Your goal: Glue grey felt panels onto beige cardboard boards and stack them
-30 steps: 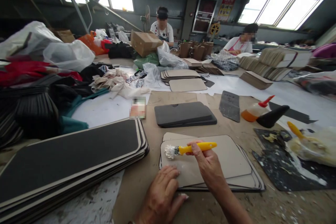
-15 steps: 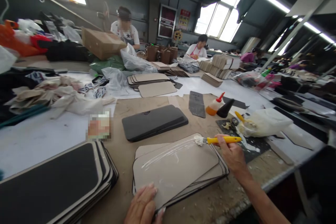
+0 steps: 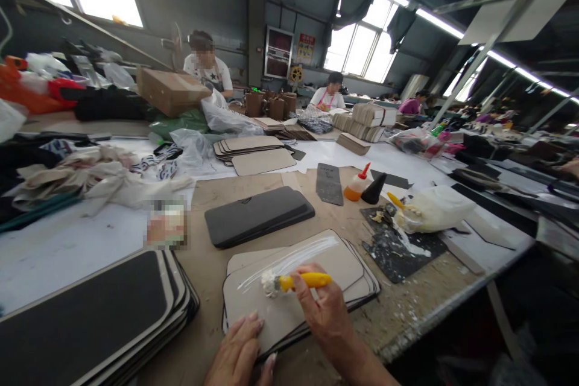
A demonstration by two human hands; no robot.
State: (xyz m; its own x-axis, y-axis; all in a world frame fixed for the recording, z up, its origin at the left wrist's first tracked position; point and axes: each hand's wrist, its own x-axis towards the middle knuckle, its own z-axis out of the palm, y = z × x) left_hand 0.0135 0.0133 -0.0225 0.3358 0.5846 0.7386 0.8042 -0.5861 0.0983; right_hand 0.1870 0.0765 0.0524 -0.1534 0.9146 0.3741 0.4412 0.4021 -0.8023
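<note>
My right hand (image 3: 319,301) grips a yellow-handled brush (image 3: 307,280), its bristles loaded with white paste and touching the top beige panel (image 3: 335,262). White streaks run along that panel's far side. More panels with dark edges lie fanned beneath it. My left hand (image 3: 242,338) rests with fingers extended on the panel's near left corner. Beyond the stack lie dark grey panels (image 3: 257,214). At the left is a taller stack of black-faced panels (image 3: 90,319).
A paste-smeared dark board (image 3: 402,253) lies at right beside a white plastic jug (image 3: 441,211) with another yellow handle. Behind stand an orange glue bottle (image 3: 357,184) and a black cone (image 3: 374,190). Cloth scraps (image 3: 76,175) cover the left. Several people sit farther back.
My right hand has brought the brush left and nearer, from the panel's far right corner to its left-middle part. My left hand stays on the panel. The view has shifted slightly.
</note>
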